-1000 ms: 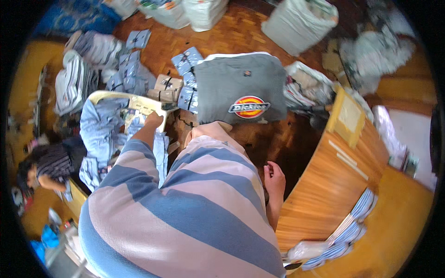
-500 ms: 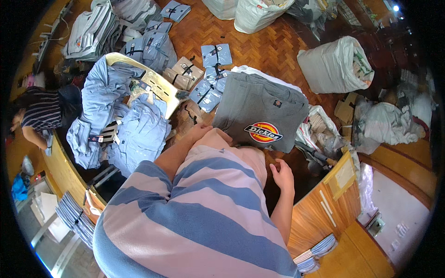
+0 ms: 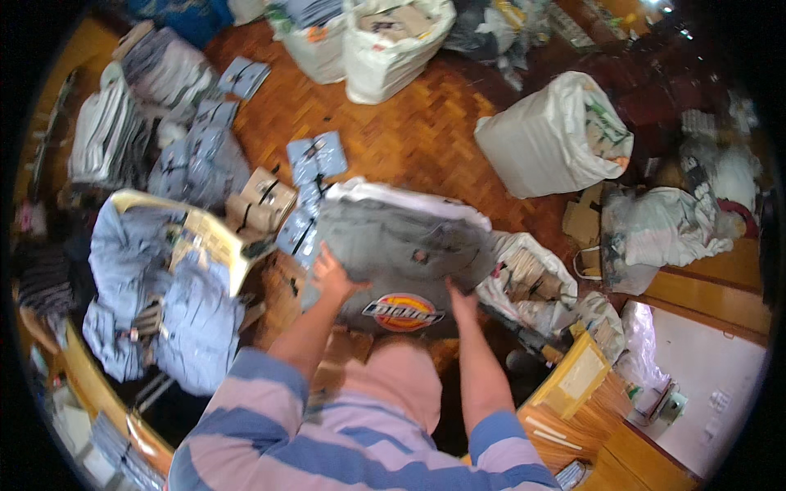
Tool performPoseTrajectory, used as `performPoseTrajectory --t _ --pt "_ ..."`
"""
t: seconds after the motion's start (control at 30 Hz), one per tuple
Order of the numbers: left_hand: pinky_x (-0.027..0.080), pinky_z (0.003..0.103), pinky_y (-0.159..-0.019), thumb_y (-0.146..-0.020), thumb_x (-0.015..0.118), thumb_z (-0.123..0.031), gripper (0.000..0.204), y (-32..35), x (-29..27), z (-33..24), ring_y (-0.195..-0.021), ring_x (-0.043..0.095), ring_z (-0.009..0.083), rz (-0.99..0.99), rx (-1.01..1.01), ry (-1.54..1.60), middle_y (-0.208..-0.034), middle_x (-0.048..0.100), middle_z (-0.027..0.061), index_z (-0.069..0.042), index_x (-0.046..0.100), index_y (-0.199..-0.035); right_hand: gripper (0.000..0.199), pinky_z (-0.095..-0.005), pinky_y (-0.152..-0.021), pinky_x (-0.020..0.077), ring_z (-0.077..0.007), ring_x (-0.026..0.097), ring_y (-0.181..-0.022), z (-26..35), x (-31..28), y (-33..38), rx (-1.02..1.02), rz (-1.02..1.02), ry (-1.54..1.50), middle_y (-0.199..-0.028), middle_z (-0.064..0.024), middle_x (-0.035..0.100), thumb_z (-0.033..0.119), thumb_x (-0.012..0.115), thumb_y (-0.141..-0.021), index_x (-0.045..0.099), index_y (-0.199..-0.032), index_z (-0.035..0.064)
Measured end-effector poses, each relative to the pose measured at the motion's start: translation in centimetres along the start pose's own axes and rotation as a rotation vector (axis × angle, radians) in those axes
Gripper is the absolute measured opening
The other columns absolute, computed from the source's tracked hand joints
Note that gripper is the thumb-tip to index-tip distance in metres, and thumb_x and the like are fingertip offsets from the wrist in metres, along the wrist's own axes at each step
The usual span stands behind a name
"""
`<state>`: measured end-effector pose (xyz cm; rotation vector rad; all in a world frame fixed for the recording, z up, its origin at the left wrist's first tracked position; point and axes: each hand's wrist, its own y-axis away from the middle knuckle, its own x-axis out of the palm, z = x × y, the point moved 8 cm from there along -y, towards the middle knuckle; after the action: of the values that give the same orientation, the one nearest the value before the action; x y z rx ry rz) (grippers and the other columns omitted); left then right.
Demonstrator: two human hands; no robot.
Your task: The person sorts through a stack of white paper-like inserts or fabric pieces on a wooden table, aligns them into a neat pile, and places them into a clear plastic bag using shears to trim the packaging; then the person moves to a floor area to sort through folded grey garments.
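Note:
A stack of folded grey T-shirts [image 3: 368, 233] lies in front of my knees, the top one bearing a red and yellow printed patch at its near side. My left hand [image 3: 332, 280] grips the stack's left side, with its thumb pointing inward over the cloth. At the right edge, my right hand [image 3: 462, 301] has its thumb on top; its other fingers are mostly hidden. White cloth or plastic [image 3: 409, 196] shows along the stack's far edge. The picture is slightly blurred.
Left stands a cream plastic crate [image 3: 237, 266] heaped with blue shirts [image 3: 201, 319]. Bagged blue garments [image 3: 318, 157] and tan packs [image 3: 260, 203] lie on the parquet. White sacks [image 3: 389, 69] stand far off, another sack [image 3: 540, 139] at right. A wooden panel [image 3: 577, 385] is near right.
Both hands have moved forward from beside my body onto the two sides of the grey T-shirt stack. The view has shifted, so the stack appears lower and further left.

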<state>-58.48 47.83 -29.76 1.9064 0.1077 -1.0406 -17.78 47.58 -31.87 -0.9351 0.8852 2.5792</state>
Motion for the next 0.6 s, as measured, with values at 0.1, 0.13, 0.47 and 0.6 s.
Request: performPoseTrajectory --t 0.1,0.13,0.47,0.6 --pt "0.031 0.059 -0.114 -0.042 0.102 -0.052 0.170 -0.8 0.6 -0.3 -0.143 0.034 0.0411 -0.084 0.117 -0.036 -0.154 0.030 0.0226 -0.011 -0.011 -0.162 0.113 -0.0481 -0.120 0.0285 -0.0459 0.033 -0.143 -0.9 1.9 -0.2 0.085 -0.011 0.163 -0.152 -0.0328 0.038 0.067 0.072 -0.082 0.030 -0.151 -0.0114" --pt "0.032 0.058 -0.113 -0.041 0.102 -0.053 0.170 -1.1 0.6 -0.7 -0.142 0.036 0.0410 -0.102 0.141 -0.056 -0.153 0.031 0.0226 -0.009 -0.011 -0.161 0.115 -0.0482 -0.121 0.0264 -0.0472 0.031 -0.145 -0.6 2.3 0.2 0.028 -0.052 0.111 -0.154 -0.0352 0.034 0.071 0.069 -0.083 0.029 -0.151 -0.0136" --pt "0.033 0.059 -0.113 -0.042 0.100 -0.058 0.172 -5.0 0.9 -10.8 -0.143 0.036 0.0417 -0.025 0.237 -0.312 -0.155 0.031 0.0252 -0.007 -0.014 -0.160 0.116 -0.0475 -0.119 0.0297 -0.0471 0.040 -0.140 -2.8 2.1 -3.2 0.244 -0.082 -0.076 -0.150 -0.0380 0.037 0.071 0.066 -0.086 0.023 -0.151 -0.0141" --pt "0.032 0.063 -0.112 -0.042 0.099 -0.061 0.172 -6.7 1.5 -15.4 -0.143 0.036 0.0417 0.031 0.261 -0.369 -0.156 0.031 0.0246 -0.007 -0.014 -0.161 0.116 -0.0481 -0.118 0.0326 -0.0467 0.040 -0.141 -3.1 1.1 -4.8 0.391 -0.162 -0.022 -0.151 -0.0372 0.037 0.071 0.065 -0.087 0.022 -0.151 -0.0149"
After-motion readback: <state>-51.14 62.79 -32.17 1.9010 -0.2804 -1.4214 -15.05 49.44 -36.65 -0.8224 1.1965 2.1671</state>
